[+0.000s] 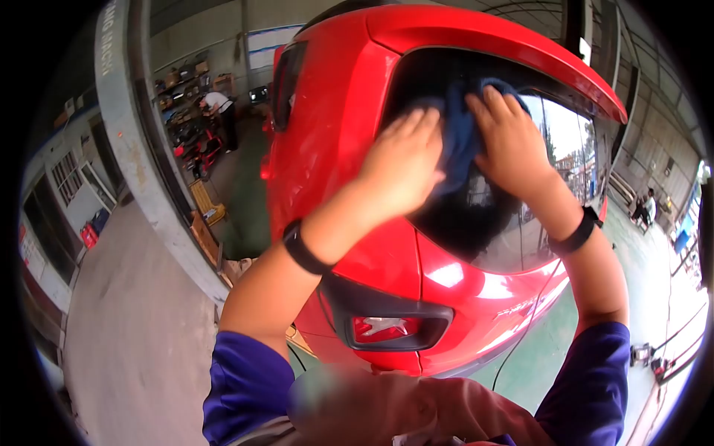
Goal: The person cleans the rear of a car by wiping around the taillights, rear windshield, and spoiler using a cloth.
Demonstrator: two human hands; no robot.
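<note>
A dark blue cloth (462, 141) lies bunched against the dark rear window (513, 223) of a red car (342, 111). My right hand (513, 141) grips the cloth from above, its fingers bent over the upper part. At the cloth's left side is my left hand (401, 163), somewhat blurred, with its fingers closed on the edge and its thumb pointing toward the middle. Both palms face the glass. Below the window, a tail light housing (398, 327) carries a silver lion emblem (383, 325).
A grey lift post (141, 149) stands left of the car. Further back, a person (219, 111) bends near shelves and a red machine (204, 160). Another person (649, 208) sits far right. A thin black cable (520, 338) hangs by the bumper.
</note>
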